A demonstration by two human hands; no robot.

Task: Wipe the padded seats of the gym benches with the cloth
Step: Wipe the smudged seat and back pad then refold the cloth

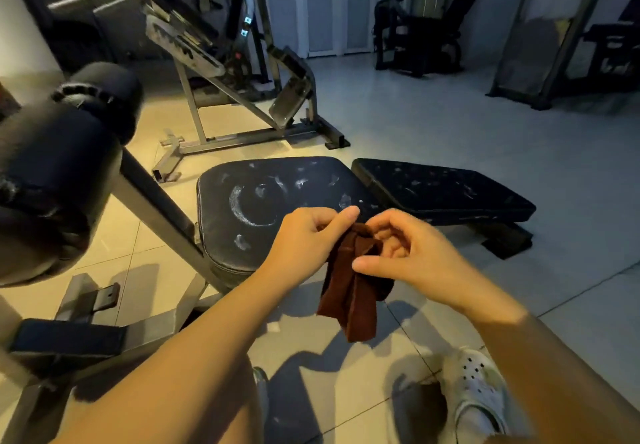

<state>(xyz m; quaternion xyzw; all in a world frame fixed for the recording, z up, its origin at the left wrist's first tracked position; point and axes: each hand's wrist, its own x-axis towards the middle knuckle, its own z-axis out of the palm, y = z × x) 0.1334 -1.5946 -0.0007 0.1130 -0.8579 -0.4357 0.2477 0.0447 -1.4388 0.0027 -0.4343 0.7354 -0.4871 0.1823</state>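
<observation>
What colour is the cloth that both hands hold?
The cloth is dark reddish brown, plain, without pattern; the head view shows it.

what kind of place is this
Most likely a small gym or workout room: a worn padded bench seat sits close by, an incline machine frame stands behind it, and another seated machine is farther back.

Bare forearms, no sleeves; white perforated clog (pixel 479 398) on one foot.

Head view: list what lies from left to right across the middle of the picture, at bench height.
Black roller pads → slanted metal frame bar → near padded seat with white smears → far padded seat, also marked.
</observation>
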